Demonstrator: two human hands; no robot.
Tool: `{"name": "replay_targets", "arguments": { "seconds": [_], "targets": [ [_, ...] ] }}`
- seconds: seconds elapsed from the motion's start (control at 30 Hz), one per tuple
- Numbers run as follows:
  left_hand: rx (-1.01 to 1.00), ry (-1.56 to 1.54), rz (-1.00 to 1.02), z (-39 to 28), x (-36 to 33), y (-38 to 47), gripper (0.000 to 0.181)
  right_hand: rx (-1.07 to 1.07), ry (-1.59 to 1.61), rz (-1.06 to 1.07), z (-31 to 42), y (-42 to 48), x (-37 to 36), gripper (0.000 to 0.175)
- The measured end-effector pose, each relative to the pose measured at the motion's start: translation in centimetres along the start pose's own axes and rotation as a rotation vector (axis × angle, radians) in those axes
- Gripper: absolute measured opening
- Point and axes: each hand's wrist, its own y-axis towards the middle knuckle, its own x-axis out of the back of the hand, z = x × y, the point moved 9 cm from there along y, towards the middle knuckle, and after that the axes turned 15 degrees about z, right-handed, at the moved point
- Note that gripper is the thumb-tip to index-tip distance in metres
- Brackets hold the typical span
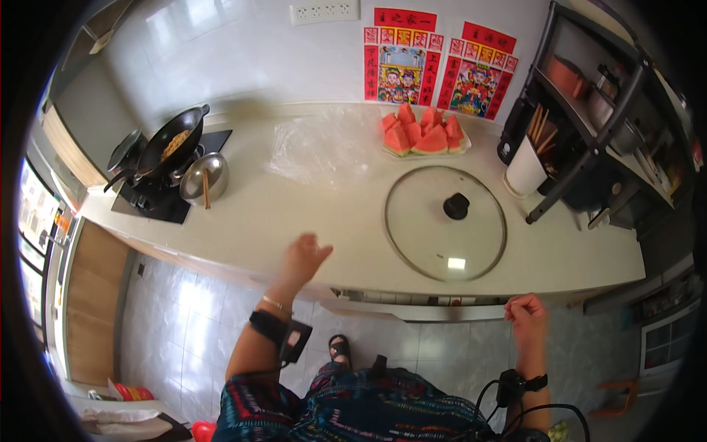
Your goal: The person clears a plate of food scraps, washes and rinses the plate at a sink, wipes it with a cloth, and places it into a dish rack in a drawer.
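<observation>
My left hand is over the front part of the pale countertop, fingers apart and nothing in it. Beyond the counter's front edge is my right hand, fingers curled; whether it holds something small does not show. Between and above the hands, a large glass lid with a black knob lies flat. Crumpled clear plastic film lies further back, beside a plate of cut watermelon. A partly open drawer is under the counter edge, near my right hand.
At the left, a black wok with food stands on a hob, beside a metal bowl with chopsticks and a lidded pot. A dark shelf rack and a white chopstick holder stand at the right.
</observation>
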Motion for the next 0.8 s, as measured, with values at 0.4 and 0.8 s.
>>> {"name": "replay_targets", "arguments": {
  "seconds": [0.4, 0.8],
  "targets": [
    [-0.149, 0.413, 0.151, -2.5, -0.3, 16.6, 0.098, -0.142, 0.077, -0.079, -3.0, 1.6, -9.9, 0.011],
    [-0.085, 0.312, 0.200, 2.7, -2.1, 3.5, 0.017, -0.211, 0.208, 0.053, -2.3, 2.7, -10.3, 0.008]
  ]
}}
